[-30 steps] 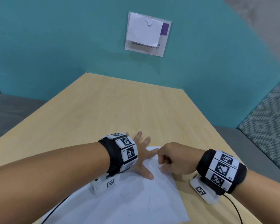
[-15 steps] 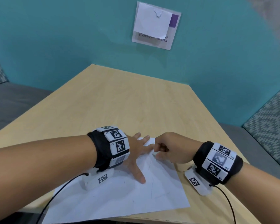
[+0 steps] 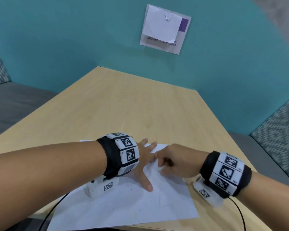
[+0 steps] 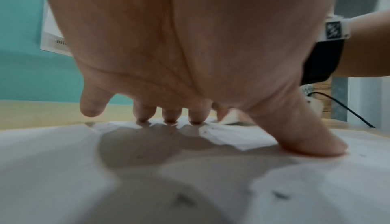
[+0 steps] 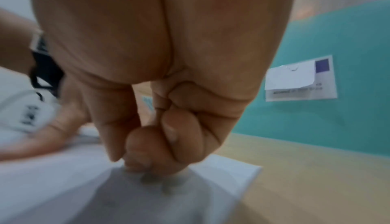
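Note:
A white sheet of paper (image 3: 123, 205) lies on the light wooden table (image 3: 140, 105) near its front edge. My left hand (image 3: 150, 164) is spread flat on the sheet, with fingertips (image 4: 171, 119) and thumb pressing it down. My right hand (image 3: 160, 165) is curled just right of the left one, at the sheet's far right part. In the right wrist view its thumb and forefinger (image 5: 124, 162) meet on the paper and seem to pinch it. A folded flap of paper (image 4: 232, 141) shows between the hands.
A teal wall rises behind the table, bearing a white sign (image 3: 163, 29). Patterned grey seats stand at the right (image 3: 277, 130) and left (image 3: 15, 100). Black cables (image 3: 240, 212) trail from both wrist devices towards me.
My view has pulled back, so the table's near edge and more of the sheet show. The right hand has shifted slightly along the paper beside the left fingers. The left hand stays pressed flat.

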Demonstrator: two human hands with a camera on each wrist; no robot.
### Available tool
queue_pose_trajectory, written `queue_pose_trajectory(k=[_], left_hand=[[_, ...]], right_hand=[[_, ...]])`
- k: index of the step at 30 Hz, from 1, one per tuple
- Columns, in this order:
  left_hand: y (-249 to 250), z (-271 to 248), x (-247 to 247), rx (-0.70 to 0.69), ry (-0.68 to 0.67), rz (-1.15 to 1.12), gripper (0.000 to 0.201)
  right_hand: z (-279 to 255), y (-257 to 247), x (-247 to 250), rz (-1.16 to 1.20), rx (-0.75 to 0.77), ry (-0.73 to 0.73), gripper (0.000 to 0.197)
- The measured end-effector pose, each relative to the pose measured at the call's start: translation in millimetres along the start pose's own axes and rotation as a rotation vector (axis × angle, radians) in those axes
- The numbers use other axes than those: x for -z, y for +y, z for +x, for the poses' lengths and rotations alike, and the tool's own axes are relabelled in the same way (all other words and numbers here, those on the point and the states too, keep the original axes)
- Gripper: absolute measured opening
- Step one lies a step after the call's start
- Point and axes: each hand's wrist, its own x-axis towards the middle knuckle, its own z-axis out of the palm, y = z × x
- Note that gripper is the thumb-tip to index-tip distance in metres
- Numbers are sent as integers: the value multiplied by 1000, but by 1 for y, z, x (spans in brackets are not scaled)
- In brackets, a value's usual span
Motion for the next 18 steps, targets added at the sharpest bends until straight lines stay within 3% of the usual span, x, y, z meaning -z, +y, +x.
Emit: queue_pose_trajectory(k=[3,8,12,18], left_hand=[[-1,0,-1,11,6,21,122],[1,-1,3,20,-15,57,118],[0,-2,2,22,-6,73,121],[-2,0,1,24,-3,54,123]], right_hand=[[-8,-14,-10,49,81,-76,10],[2,9,7,-8,-49,43,7],[-9,-16,-12,20,93,-63,9],[-3,9,5,-10,-44,39,10]])
